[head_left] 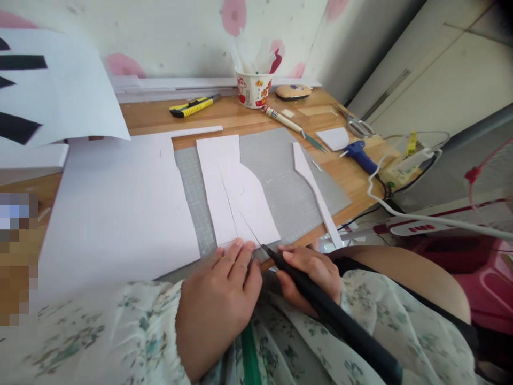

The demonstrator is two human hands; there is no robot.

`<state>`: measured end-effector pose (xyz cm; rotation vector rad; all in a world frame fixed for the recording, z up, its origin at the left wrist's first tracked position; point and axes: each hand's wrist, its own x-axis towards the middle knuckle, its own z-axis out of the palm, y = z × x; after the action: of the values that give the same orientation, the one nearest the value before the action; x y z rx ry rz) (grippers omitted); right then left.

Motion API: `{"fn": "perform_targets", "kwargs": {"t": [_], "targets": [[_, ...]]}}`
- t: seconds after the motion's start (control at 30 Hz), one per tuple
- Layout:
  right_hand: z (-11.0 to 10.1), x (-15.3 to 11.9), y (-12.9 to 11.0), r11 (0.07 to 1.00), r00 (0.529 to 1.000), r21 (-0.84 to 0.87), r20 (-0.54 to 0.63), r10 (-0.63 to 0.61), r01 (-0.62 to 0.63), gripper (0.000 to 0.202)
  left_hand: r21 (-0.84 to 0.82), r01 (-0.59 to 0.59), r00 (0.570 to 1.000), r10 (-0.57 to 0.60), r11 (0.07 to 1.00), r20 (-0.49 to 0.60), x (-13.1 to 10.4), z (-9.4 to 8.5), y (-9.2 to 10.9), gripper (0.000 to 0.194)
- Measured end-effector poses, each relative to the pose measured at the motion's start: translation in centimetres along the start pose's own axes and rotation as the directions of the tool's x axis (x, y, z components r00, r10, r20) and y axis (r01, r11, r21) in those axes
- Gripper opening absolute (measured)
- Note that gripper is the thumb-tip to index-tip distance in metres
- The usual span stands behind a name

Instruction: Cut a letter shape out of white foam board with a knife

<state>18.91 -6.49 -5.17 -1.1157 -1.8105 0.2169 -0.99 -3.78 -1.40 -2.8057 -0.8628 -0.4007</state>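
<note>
My right hand [310,275] is closed around a long black-handled tool [336,315] with a long thin blade or wire, whose base lies at the near edge of a white board piece [236,187]. That piece has a curved right side and a thin dark line or cut running down it. My left hand [224,289] lies on the near edge of the piece with its fingers extended. Under the piece is a grey cutting mat [272,166]. A large white sheet [124,203] lies to the left. On the mat's right rests a narrow curved white strip [315,187].
At the back stand a paper cup [254,90] of tools, a yellow cutter [194,106] and a tan case [293,92]. To the right are scissors [358,127], a blue glue gun [363,158] and a white cable [441,218]. Printed paper [68,91] hangs at upper left.
</note>
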Motion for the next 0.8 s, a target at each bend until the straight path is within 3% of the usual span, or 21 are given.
{"fn": "perform_targets", "kwargs": {"t": [0.2,0.3,0.43,0.53,0.63,0.7,0.8], "targets": [[-1.0,1.4,-0.2,0.968,0.960,0.031,-0.130,0.249,-0.247,0.038,-0.167,0.042,0.997,-0.052,0.985,-0.057,0.3,-0.5,-1.2,0.025],[-1.0,2.7,0.3,0.941,0.941,0.036,0.021,0.337,-0.337,0.048,-0.213,0.158,0.978,-0.182,0.964,-0.100,0.5,-0.6,-2.8,0.021],[-1.0,4.6,0.1,0.919,0.896,-0.054,0.207,0.393,-0.391,0.048,-0.049,0.338,0.941,-0.337,0.940,0.025,0.6,0.1,-5.1,0.035],[-0.5,5.6,-0.3,0.906,0.879,-0.036,0.230,0.417,-0.421,0.038,-0.032,0.383,0.916,-0.375,0.923,0.144,0.6,0.9,-5.4,0.039],[0.6,6.2,0.0,0.873,0.861,0.035,0.189,0.472,-0.486,0.036,-0.052,0.385,0.912,-0.372,0.921,0.172,0.6,1.4,-4.9,0.037],[1.4,6.4,0.4,0.814,0.826,0.143,0.125,0.550,-0.563,0.035,-0.067,0.397,0.908,-0.382,0.915,0.170,0.6,1.5,-4.6,0.035],[2.6,6.6,0.7,0.623,0.698,0.396,0.069,0.713,-0.675,0.044,-0.122,0.428,0.899,-0.408,0.895,0.160,0.5,1.3,-4.6,0.034]]}}
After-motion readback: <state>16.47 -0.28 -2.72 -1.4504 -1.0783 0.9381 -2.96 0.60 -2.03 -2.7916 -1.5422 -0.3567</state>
